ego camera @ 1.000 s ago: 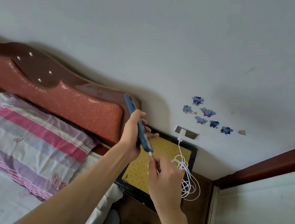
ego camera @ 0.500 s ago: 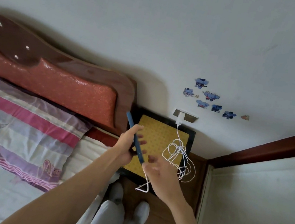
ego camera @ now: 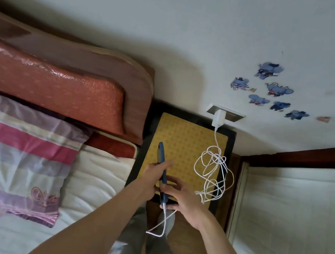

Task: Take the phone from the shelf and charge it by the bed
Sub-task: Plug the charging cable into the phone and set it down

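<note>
Holding a slim blue-cased phone (ego camera: pixel 162 168) edge-on to the camera, the person's left hand (ego camera: pixel 154 175) wraps around the middle of its body, thumb on the near face and fingers curled behind. The phone hangs above the front part of a small bedside table with a yellow patterned top and a black frame (ego camera: pixel 182 138), which stands between the bed's reddish padded headboard (ego camera: pixel 53 84) and a white panelled door (ego camera: pixel 294 216). Its long axis runs from the far upper end, pointing toward the wall, down to the near lower end, pointing back at the person. The right hand (ego camera: pixel 182 201) is at that lower end, closer to the charging port than the left, its fingers closed around the bottom of the phone. A thin white charging cable (ego camera: pixel 164 220) emerges from the phone's bottom edge just below those fingers, so the plug looks seated, though the port itself is too small to confirm. The cable loops down, then rises into a loose tangle on the right side of the tabletop and on up to a white charger block (ego camera: pixel 218 118) plugged into a wall socket. The likely next move is lowering the phone flat onto the yellow top, which lies directly beneath and beyond it, left of the tangle. A striped pink and purple pillow (ego camera: pixel 17 145) lies on the bed to the left.
</note>
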### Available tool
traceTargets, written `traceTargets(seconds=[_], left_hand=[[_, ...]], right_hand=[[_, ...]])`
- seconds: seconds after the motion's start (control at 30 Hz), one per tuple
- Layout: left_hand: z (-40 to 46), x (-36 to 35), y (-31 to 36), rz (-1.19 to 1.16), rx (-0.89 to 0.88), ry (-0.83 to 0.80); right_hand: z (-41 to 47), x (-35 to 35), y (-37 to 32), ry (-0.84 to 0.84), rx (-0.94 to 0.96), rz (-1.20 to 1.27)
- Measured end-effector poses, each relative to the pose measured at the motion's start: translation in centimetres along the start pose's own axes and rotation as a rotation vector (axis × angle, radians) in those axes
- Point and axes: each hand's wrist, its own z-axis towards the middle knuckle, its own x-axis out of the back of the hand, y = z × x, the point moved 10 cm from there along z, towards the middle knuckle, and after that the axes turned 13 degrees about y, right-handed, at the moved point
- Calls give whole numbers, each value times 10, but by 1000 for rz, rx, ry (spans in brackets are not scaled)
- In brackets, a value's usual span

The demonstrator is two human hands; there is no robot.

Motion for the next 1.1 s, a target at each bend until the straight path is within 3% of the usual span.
traceTargets(seconds=[0.4,0.6,0.73,0.97,1.1], left_hand=[[66,14,14,58,-42,44],[79,15,11,54,-105,16],[87,22,17,68,-130,90],[74,23,37,158,-206,93],[44,19,54,259,-312,90]], right_hand=[[73,-18,27,-59,-84,162],[93,-23,45,-31,-151,430],[107,-12,54,25,-169,573],[115,53,61,453,-130,281],[90,69,42,502,-63,37]])
